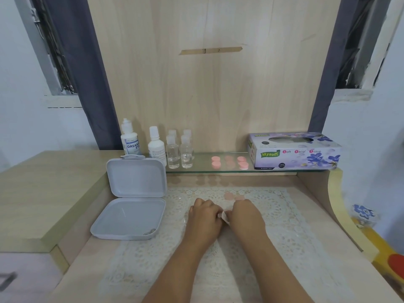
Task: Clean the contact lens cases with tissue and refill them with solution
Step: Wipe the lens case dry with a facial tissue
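Landmark: the lace mat (284,226) on the wooden desk.

1. Left hand (204,217), middle of the mat, knuckles up, fingers curled under. It meets the right hand at a scrap of white tissue (224,216); the fingertips appear to pinch it, though the grip itself is hidden.
2. Right hand (246,215), just beside the left, fingers likewise curled down onto the same tissue. Whether a lens case sits beneath the hands cannot be told.
3. Pale pink lens-case pieces (232,196), on the mat just beyond the right hand; blurred.
4. Grey hinged box (131,217), touching the mat's left edge, lid standing upright.
5. Glass shelf (218,170), beyond the mat's far edge, carrying:
   - pink round caps (216,161), above the mat's middle;
   - four small clear bottles (180,154), left of the caps;
   - two white solution bottles (142,142), further left, behind the box lid;
   - tissue box (295,150), far right end.
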A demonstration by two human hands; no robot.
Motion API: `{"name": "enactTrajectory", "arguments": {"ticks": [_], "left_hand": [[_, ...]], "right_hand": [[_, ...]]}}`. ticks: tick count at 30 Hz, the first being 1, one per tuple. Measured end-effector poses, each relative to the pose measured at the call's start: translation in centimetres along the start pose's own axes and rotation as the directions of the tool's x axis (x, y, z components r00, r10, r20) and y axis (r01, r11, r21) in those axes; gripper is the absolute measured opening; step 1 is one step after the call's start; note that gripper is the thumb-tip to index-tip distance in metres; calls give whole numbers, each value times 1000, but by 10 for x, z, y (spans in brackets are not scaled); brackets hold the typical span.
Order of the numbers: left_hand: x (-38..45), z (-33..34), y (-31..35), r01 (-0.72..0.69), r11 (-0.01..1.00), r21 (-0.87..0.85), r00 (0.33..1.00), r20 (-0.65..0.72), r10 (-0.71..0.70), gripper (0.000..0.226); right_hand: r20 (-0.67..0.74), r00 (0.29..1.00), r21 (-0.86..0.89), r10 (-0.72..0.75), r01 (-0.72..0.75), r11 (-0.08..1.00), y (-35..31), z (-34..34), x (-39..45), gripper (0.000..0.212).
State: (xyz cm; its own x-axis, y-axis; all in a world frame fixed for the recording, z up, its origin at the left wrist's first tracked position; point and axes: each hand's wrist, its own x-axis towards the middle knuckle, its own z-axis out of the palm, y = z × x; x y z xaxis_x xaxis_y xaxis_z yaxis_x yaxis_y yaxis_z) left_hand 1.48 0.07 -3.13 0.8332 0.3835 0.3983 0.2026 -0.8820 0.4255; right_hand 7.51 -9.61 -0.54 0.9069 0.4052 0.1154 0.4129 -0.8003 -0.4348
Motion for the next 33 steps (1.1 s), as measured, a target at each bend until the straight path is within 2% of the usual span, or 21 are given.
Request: {"name": "enactTrajectory", "arguments": {"ticks": [2, 6, 10, 11, 13, 15, 16, 17, 19, 22, 24, 26, 29, 32, 33], "left_hand": [[0, 0, -1, -3, 1000, -28, 1000, 15, 3, 21], [1, -1, -2, 5, 998, -56, 1000, 28, -4, 24], [1, -1, -1, 10, 998, -67, 998, 62, -6, 27], [2, -1, -1, 6, 998, -62, 998, 69, -1, 27], [2, -1, -1, 4, 998, -56, 997, 82, 0, 27], [2, 0, -1, 11, 998, -63, 996, 85, -6, 26], [2, 0, -1, 15, 998, -68, 996, 88, -9, 26], [2, 0, -1, 15, 997, -72, 996, 90, -9, 26], [2, 0, -1, 9, 997, -73, 996, 87, -3, 26], [2, -1, 0, -3, 997, -71, 997, 78, 8, 26], [2, -2, 0, -10, 998, -63, 997, 77, 15, 26], [1, -2, 0, -14, 998, -54, 996, 82, 18, 26], [0, -2, 0, -23, 999, -46, 997, 77, 26, 25], [1, -2, 0, -8, 999, -39, 997, 75, 11, 27], [1, -2, 0, -2, 999, -33, 997, 76, 5, 28]], "right_hand": [[49, 998, -64, -48, 51, 997, -2, -3, 4, 11], [109, 975, -110, -192, 204, 973, 8, -3, 10, 12], [111, 884, -11, -453, 457, 889, 39, -5, 11, 13], [86, 871, 49, -484, 481, 875, 44, -7, 8, 14], [5, 921, 280, -389, 372, 885, 51, -10, 1, 18], [-71, 986, 579, -149, 163, 799, 53, -13, -2, 18], [-88, 994, 653, -64, 106, 750, 53, -14, -1, 18], [-81, 996, 664, -42, 85, 743, 53, -15, 0, 19], [1, 993, 602, -118, 94, 793, 47, -20, 4, 21], [178, 950, 261, -256, 205, 943, 32, -30, 15, 20], [242, 921, 7, -305, 312, 950, 19, -33, 22, 22], [268, 916, -137, -298, 343, 930, 7, -32, 26, 25], [278, 923, -271, -267, 342, 900, -6, -28, 31, 18], [293, 933, -280, -210, 294, 914, -9, -33, 33, 1], [264, 947, -253, -182, 250, 935, -7, -33, 34, 11]]}}
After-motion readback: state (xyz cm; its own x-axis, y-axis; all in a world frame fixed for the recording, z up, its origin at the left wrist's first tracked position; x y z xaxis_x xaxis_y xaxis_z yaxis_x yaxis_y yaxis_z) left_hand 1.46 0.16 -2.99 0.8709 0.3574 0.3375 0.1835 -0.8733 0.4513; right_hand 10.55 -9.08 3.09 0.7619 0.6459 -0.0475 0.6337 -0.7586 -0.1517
